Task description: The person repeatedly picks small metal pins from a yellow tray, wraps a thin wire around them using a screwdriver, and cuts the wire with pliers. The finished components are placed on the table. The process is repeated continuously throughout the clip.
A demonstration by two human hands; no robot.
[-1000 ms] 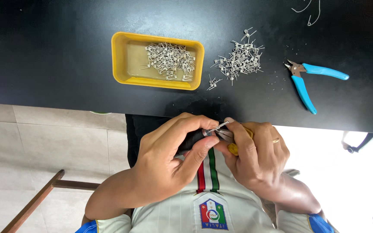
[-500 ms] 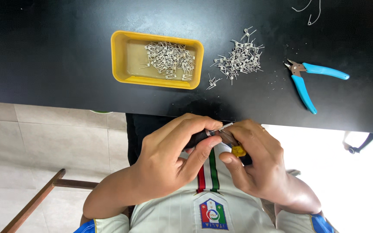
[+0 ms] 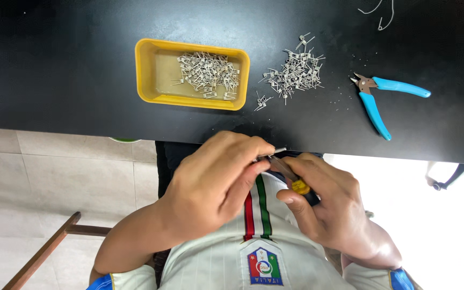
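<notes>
Small metal piece being pinched by left hand; right hand gripping yellow-handled tool against it. Risk: tool slipping, piece dropping off desk edge.

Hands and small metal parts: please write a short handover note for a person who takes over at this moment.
Left hand: fingertips pinch a small metal piece close to the chest, below the table edge.
Right hand: grips a thin tool with a yellow handle, its tip at that piece.
Yellow tray on the black table holds a heap of small metal parts; a second loose pile lies right of it.
Blue-handled cutters lie untouched further right.
Done and left: cannot tell which heap is finished; one piece is in hand.
</notes>
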